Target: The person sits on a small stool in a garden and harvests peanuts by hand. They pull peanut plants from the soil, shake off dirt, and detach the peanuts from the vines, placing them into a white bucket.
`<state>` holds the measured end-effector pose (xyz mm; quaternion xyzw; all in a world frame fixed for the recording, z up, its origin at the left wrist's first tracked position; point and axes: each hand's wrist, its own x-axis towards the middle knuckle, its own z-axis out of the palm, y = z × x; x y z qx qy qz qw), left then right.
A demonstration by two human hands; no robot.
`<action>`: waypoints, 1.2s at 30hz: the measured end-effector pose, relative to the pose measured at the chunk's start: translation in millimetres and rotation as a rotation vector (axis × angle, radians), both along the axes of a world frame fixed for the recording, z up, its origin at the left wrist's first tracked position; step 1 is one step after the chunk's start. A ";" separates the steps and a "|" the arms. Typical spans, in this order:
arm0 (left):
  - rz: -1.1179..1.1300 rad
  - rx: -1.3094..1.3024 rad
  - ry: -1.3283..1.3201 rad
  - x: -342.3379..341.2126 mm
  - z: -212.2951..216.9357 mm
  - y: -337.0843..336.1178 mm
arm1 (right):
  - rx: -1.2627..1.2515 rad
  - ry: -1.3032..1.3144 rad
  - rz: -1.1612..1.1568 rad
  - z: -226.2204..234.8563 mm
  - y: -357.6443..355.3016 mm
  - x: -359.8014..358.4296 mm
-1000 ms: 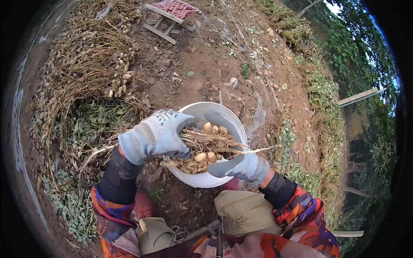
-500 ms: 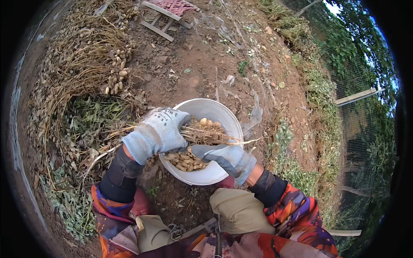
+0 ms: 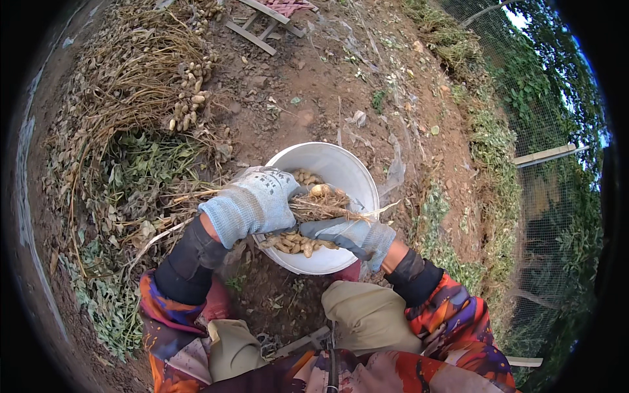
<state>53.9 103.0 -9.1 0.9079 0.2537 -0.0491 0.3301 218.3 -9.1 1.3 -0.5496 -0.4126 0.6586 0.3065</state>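
Note:
A white bucket (image 3: 361, 185) stands on the soil before my knees, with loose peanuts (image 3: 298, 244) inside. Over its opening, my left hand (image 3: 261, 196), in a grey-blue work glove, is closed round a bundle of dried peanut plants (image 3: 324, 205). The roots and a few pods point right, while the stems trail out to the left. My right hand (image 3: 354, 236), gloved too, is just under the root end at the bucket's near right side. Its fingers are bent and pressed together against the bundle's underside; whatever they hold is hidden.
Piled peanut plants (image 3: 124, 85) with pods lie at left, green leaves (image 3: 154, 164) among them. A low wooden stool (image 3: 265, 26) with a red woven seat stands at the far side. Plastic film scraps (image 3: 395, 167) lie right of the bucket. A wire fence (image 3: 540, 209) runs along the right.
Both hands and the bundle have shifted slightly right in the picture. My right hand has moved further in under the roots. The bundle has turned a little, showing more peanuts behind it.

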 end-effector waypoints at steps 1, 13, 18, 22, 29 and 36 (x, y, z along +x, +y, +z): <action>-0.002 -0.005 0.014 -0.6 0.0 0.4 | 0.049 -0.026 0.002 -4.7 1.3 0.8; -0.030 -0.028 0.056 -2.1 2.5 -2.8 | 0.306 -1.354 0.519 10.4 -3.2 8.8; -0.024 -0.035 0.061 -1.4 -3.1 -1.9 | 0.134 -1.473 0.543 8.6 1.2 9.9; -0.012 -0.028 0.033 -6.6 -2.8 -0.8 | 0.385 -1.478 0.460 4.6 -1.0 14.8; 0.000 -0.148 -0.007 -12.2 -3.0 3.8 | 0.277 -1.224 0.459 18.3 8.1 23.1; 0.099 -0.369 -0.073 -14.8 -14.7 18.1 | 0.526 -0.792 0.302 7.1 0.4 32.7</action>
